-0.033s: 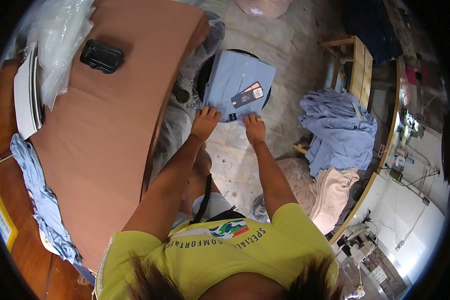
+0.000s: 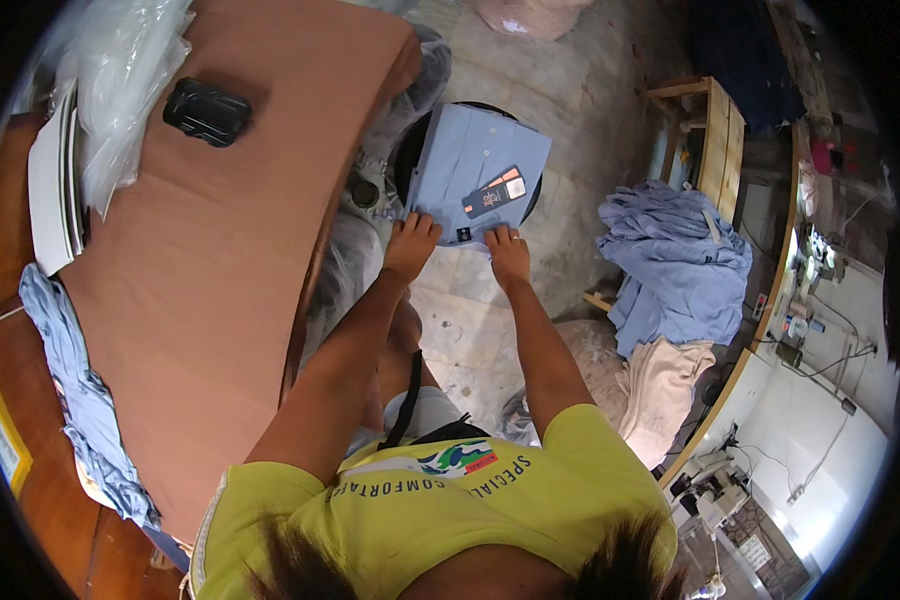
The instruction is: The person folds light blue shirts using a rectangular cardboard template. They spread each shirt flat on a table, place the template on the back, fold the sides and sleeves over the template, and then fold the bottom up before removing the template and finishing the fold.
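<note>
Both hands rest flat, fingers spread, on the near edge of the folded blue shirt (image 2: 475,175): left hand (image 2: 411,243), right hand (image 2: 508,250); neither grip pinches it, nothing shifting.

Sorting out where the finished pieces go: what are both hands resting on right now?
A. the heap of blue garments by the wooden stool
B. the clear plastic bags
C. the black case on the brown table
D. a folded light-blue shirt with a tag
D: the left hand and right hand both press the near edge of the folded light-blue shirt, away from the table.

A black case (image 2: 206,111) lies on the brown table (image 2: 220,280) near clear plastic bags (image 2: 125,70).
</note>
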Demonstrator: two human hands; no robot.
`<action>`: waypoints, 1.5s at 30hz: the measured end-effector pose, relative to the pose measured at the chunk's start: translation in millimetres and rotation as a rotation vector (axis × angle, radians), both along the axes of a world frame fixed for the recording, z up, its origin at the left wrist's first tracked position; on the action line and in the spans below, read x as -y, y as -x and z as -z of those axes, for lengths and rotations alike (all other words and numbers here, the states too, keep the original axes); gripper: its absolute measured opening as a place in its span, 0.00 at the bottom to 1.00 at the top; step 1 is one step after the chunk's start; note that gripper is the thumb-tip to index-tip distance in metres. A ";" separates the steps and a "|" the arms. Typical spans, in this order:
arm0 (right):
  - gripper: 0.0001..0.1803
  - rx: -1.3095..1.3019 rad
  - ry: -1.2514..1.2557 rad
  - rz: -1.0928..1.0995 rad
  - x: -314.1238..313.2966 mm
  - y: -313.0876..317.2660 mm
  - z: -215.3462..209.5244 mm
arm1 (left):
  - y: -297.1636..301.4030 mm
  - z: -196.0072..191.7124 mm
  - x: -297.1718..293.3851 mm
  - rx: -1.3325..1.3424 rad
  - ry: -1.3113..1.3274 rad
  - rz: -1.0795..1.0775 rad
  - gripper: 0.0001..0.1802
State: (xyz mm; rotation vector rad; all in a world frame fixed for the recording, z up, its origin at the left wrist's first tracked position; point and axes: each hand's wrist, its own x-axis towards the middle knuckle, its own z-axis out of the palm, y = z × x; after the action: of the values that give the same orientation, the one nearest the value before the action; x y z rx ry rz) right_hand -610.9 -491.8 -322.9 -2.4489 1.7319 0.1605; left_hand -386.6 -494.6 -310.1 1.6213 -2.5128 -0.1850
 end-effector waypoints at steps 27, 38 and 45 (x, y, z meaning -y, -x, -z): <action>0.35 -0.101 -0.039 0.316 160.6 -111.9 4.0 | 25.8 -114.8 -65.1 -0.530 -0.918 0.029 0.16; 0.25 0.438 0.468 0.265 142.2 -142.6 -120.9 | -403.8 -230.5 -179.3 0.024 0.388 -1.481 0.23; 0.15 0.954 0.547 -0.101 123.9 -217.1 -259.1 | -464.6 -256.6 -215.0 0.144 0.804 -1.942 0.27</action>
State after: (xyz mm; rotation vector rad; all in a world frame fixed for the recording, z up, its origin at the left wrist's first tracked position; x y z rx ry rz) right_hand -393.8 -615.7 -63.9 -2.2456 1.2774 -1.3829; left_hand 78.0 -279.6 -53.6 2.5424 -0.0164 0.9351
